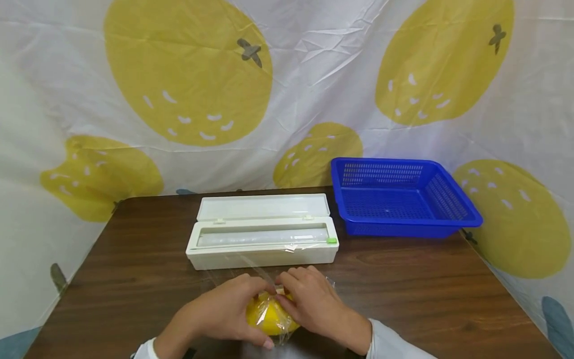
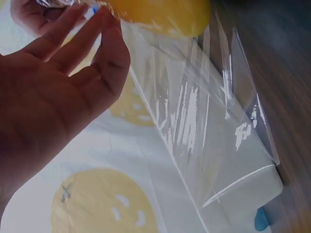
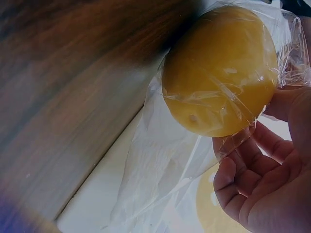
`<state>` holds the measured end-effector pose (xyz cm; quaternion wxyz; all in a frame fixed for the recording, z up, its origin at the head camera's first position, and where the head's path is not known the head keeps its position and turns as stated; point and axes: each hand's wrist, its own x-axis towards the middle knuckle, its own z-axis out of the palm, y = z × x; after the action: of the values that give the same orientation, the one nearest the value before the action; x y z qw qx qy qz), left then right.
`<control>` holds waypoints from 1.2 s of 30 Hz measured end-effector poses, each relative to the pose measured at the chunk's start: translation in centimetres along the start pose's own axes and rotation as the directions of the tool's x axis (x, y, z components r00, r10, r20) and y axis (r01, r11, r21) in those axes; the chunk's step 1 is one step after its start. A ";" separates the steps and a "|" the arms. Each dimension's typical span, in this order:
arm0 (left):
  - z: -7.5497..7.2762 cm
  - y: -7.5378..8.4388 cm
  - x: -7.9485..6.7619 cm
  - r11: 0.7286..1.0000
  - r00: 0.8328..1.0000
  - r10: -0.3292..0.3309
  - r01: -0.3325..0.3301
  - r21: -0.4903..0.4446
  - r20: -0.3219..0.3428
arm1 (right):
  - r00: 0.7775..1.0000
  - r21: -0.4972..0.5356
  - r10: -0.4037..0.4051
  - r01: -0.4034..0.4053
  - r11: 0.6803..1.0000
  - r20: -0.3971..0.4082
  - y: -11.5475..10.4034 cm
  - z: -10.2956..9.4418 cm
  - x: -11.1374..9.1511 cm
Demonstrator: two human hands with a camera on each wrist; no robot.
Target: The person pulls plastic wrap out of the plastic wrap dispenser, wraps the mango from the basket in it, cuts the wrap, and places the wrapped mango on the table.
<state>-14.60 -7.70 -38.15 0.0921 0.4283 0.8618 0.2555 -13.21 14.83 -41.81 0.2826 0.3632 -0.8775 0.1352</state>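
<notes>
A smooth, rounded yellow object [image 1: 272, 319] is held between both hands at the front of the table, with clear cling film [image 3: 155, 160] around it. My left hand [image 1: 224, 306] grips its left side, thumb low in front and fingers at the top. From the right, my right hand [image 1: 311, 301] holds the wrapped object with fingers bent over its top and gathered film. In the right wrist view the film lies creased over the yellow surface. A loose sheet of film [image 2: 189, 111] hangs past the object in the left wrist view.
Just beyond the hands stands a white cling film dispenser [image 1: 264, 258], its lid [image 1: 263, 207] raised and a film roll [image 1: 262, 237] inside. A green slider [image 1: 331, 241] sits at its right end. The blue basket [image 1: 405, 220] is at the back right, before a fruit-patterned cloth [image 1: 305, 89].
</notes>
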 end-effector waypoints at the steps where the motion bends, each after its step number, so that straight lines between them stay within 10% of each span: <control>1: 0.1 0.1 -0.1 1.000 1.000 0.005 -0.005 0.015 -0.004 | 1.000 0.000 -0.001 0.001 1.000 0.000 0.0 0.0 0.0; 8: 0.2 0.5 0.0 0.995 0.998 0.031 -0.026 0.097 -0.048 | 1.000 -0.005 -0.010 0.010 1.000 0.006 0.0 -0.1 0.1; 22: -0.3 -0.7 0.9 0.989 0.991 0.123 -0.127 -0.073 -0.052 | 0.990 0.078 0.022 -0.033 0.996 0.141 0.0 -1.3 0.4; 30: -0.5 -1.0 1.5 0.990 0.997 0.045 -0.054 -0.131 -0.070 | 0.937 0.130 0.082 -0.133 0.982 0.341 0.3 -2.5 0.3; 36: -0.3 -1.2 1.9 0.988 0.995 -0.014 -0.001 -0.153 -0.094 | 0.948 0.115 0.058 -0.098 0.988 0.312 0.5 -2.5 0.3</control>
<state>-16.70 -6.95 -38.38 0.0846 0.4045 0.8445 0.3407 -12.79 16.12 -39.61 0.1127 0.3623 -0.9139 0.1445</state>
